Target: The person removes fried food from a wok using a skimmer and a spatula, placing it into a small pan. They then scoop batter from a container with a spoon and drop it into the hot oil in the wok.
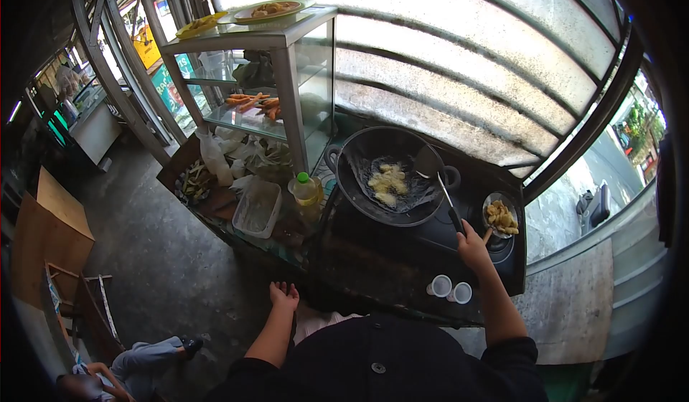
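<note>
My right hand (pixel 474 246) is closed around the dark handle of a spatula (pixel 446 192). Its wide blade rests inside the far right part of a black wok (pixel 351 190). Pale yellow pieces of food (pixel 388 182) fry in bubbling oil there, just left of the blade. My left hand (pixel 284 296) hangs near the front edge of the counter, palm up with fingers loosely spread, holding nothing. Right of the wok, a strainer with a wooden handle (pixel 488 235) bears golden fried pieces (pixel 501 217).
Two white cups (pixel 439 285) stand near the front edge. Left of the stove are an oil bottle with a green cap (pixel 307 189), a plastic tub (pixel 257 208) and a glass cabinet (pixel 313 93) with carrots inside. A person (pixel 147 359) sits at lower left.
</note>
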{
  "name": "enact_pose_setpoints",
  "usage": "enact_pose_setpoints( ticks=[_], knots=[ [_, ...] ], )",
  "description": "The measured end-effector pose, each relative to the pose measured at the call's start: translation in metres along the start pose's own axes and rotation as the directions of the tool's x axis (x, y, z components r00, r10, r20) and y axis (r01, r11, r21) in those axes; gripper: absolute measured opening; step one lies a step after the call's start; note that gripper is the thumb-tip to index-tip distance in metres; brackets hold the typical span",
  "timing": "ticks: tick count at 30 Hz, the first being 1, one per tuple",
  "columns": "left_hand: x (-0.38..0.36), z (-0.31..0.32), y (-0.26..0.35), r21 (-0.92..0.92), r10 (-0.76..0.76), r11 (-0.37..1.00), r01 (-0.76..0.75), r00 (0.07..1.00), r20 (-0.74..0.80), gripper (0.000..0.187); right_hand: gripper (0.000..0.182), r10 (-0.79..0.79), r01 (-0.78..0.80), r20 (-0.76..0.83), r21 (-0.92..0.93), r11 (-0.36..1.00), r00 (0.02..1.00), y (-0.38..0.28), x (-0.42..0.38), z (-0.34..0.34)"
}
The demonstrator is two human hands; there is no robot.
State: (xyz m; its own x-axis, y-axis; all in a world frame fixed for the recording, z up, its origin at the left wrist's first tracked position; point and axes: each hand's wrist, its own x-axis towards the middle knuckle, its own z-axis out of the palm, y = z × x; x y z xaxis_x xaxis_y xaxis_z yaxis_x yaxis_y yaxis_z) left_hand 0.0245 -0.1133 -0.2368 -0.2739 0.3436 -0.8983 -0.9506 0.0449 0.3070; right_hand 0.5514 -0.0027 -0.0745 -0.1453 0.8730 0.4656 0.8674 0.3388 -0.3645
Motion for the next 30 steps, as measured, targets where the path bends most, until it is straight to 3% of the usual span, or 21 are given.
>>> enact_pose_setpoints(
  ticks=[2, 4, 5, 6, 8, 9, 11, 15, 17, 18, 20, 24, 26, 30],
  knots=[
    [-0.002, 0.0, -0.001, 0.002, -0.002, 1.0, 0.002, 1.0, -0.004, 0.038, 0.043, 0.319, -0.39, 0.251, 0.324, 0.862, 0.914, -0.043, 0.012, -0.027],
    [0.0, -0.002, -0.002, 0.009, 0.006, 1.0, -0.006, 1.0, -0.004, 0.037, 0.039, 0.467, -0.73, 0.563, 0.478, 0.488, 0.682, -0.092, 0.025, -0.054],
    [0.001, -0.003, -0.003, 0.012, 0.008, 1.0, -0.008, 1.0, -0.003, 0.037, 0.038, 0.46, -0.846, 0.711, 0.473, 0.246, 0.532, -0.102, 0.026, -0.058],
    [0.001, -0.003, -0.004, 0.02, 0.004, 1.0, -0.004, 1.0, 0.008, 0.036, 0.038, 0.463, -0.846, 0.71, 0.475, 0.242, 0.531, -0.102, 0.025, -0.054],
    [0.002, -0.003, -0.005, 0.039, -0.001, 0.999, 0.0, 1.0, 0.02, 0.036, 0.034, 0.358, -0.846, 0.793, 0.533, -0.019, 0.492, -0.099, 0.02, -0.044],
    [-0.001, 0.0, -0.006, 0.043, -0.008, 0.999, 0.008, 1.0, 0.017, 0.035, 0.034, 0.362, -0.843, 0.791, 0.537, -0.025, 0.493, -0.101, 0.018, -0.042],
    [-0.006, 0.003, -0.008, 0.049, -0.013, 0.999, 0.012, 1.0, 0.014, 0.034, 0.037, 0.325, -0.812, 0.806, 0.562, -0.159, 0.495, -0.104, 0.016, -0.04],
    [-0.007, 0.004, -0.01, 0.078, -0.015, 0.997, 0.013, 0.999, 0.037, 0.033, 0.042, 0.342, -0.789, 0.754, 0.612, -0.054, 0.561, -0.106, 0.02, -0.047],
    [-0.008, 0.005, -0.01, 0.089, -0.018, 0.996, 0.014, 0.999, 0.037, 0.033, 0.047, 0.439, -0.789, 0.675, 0.595, 0.15, 0.592, -0.106, 0.024, -0.056],
    [-0.01, 0.006, -0.01, 0.084, -0.019, 0.996, 0.016, 0.999, 0.033, 0.033, 0.047, 0.44, -0.788, 0.674, 0.598, 0.148, 0.594, -0.091, 0.017, -0.044],
    [-0.011, 0.006, -0.009, 0.079, -0.018, 0.997, 0.015, 0.999, 0.031, 0.032, 0.048, 0.408, -0.519, 0.324, 0.465, 0.718, 0.854, -0.049, -0.002, -0.004],
    [-0.012, 0.006, -0.007, 0.073, -0.013, 0.997, 0.011, 1.0, 0.027, 0.031, 0.045, 0.439, -0.569, 0.369, 0.435, 0.698, 0.819, -0.057, -0.004, -0.003],
    [-0.016, 0.007, -0.008, 0.067, -0.016, 0.998, 0.014, 0.999, 0.027, 0.031, 0.042, 0.445, -0.828, 0.712, 0.543, 0.14, 0.543, -0.103, 0.016, -0.045],
    [-0.018, 0.009, -0.007, 0.069, -0.007, 0.998, 0.005, 1.0, 0.03, 0.031, 0.04, 0.39, -0.805, 0.74, 0.593, 0.003, 0.547, -0.111, 0.021, -0.053]
  ],
)
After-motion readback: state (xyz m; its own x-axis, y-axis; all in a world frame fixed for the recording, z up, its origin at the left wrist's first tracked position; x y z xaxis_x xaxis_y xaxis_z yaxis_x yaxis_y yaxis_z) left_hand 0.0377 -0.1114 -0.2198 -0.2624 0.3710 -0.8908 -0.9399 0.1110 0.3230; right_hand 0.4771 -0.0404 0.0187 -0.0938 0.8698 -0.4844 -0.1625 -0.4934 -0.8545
